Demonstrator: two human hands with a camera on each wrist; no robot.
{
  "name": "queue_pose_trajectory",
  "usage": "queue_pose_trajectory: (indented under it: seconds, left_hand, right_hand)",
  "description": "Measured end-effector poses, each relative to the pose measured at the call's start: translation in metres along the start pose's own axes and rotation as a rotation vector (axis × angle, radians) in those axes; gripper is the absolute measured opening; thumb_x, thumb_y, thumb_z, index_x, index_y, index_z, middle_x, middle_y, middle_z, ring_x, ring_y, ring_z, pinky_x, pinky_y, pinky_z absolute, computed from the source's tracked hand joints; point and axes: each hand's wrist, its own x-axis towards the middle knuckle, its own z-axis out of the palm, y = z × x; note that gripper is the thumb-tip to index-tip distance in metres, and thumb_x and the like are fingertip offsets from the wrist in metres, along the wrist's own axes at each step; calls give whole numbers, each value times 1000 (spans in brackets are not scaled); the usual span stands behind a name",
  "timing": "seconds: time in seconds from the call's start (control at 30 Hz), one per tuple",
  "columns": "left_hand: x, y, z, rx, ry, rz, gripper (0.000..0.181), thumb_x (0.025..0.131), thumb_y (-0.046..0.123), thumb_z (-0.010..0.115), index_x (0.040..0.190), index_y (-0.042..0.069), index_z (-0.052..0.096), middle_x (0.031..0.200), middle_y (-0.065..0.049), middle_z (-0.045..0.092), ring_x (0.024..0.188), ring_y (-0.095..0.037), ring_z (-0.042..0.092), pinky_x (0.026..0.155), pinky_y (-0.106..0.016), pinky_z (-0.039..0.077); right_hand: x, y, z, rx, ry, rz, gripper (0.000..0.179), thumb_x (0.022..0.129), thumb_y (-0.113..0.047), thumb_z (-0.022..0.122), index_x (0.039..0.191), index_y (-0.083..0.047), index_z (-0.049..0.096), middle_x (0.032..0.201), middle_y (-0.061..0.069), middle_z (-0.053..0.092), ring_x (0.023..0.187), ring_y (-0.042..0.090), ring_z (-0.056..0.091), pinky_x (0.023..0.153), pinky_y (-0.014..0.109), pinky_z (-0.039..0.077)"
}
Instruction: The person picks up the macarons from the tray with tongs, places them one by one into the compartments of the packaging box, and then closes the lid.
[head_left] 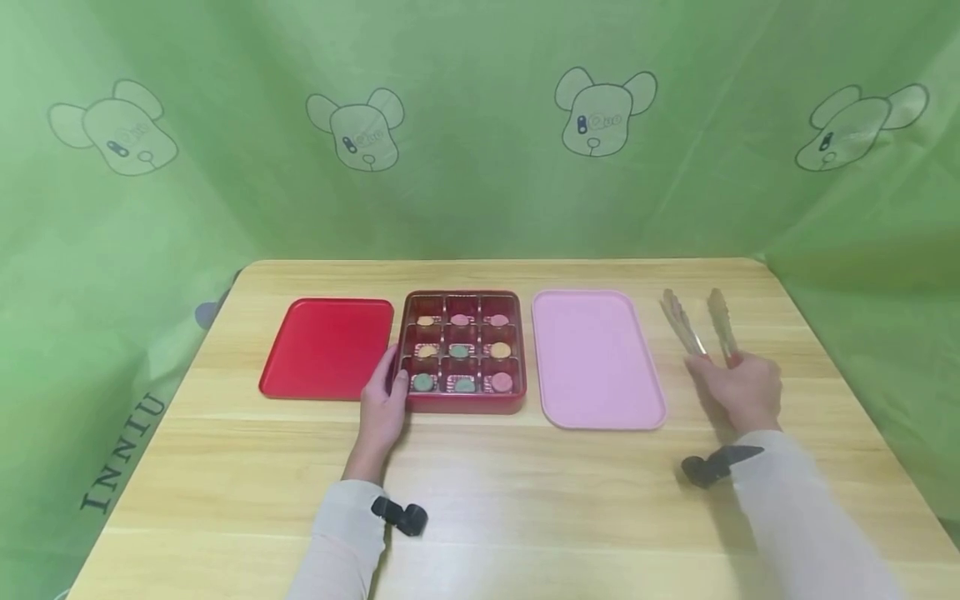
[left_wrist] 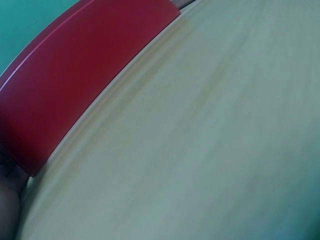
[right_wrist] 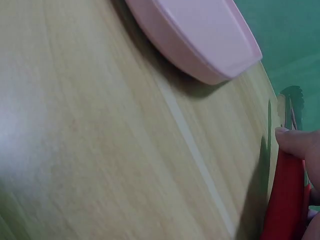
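Near the middle of the table, a dark red box has a clear divided insert. Small round pink, yellow and green pieces, such as the pink piece, sit in its compartments. My left hand grips the box's left side, thumb at the front left corner of the rim; its fingers are mostly hidden. The box's red side fills the upper left of the left wrist view. To the right, my right hand holds metal tongs by their red handle. The tongs' arms are spread apart, with nothing between the tips.
A flat red lid lies left of the box. Right of the box is a pink tray, between it and the tongs. All stand on a wooden table, with a green curtain behind and at the sides.
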Motion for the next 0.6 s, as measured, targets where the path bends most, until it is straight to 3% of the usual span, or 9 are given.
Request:
queue_pose_trajectory:
  seconds: [0.23,0.6]
  left_hand:
    - [1,-2,0,4,3,3,49,97,20,45,145,16,38,146,-6,42,137,-26,35,112,-48,31]
    - [0,-1,0,13,-1,5,49,97,19,44,145,14,37,147,-6,41,138,-26,34,112,-47,30]
  right_hand:
    - [-1,4,0,-72,46,-10,82,80,-59,59,119,13,53,112,36,49,97,48,47,69,50,43]
    - [1,5,-1,-127,9,14,93,75,-69,58,124,9,49,116,36,41,100,49,40,72,55,38]
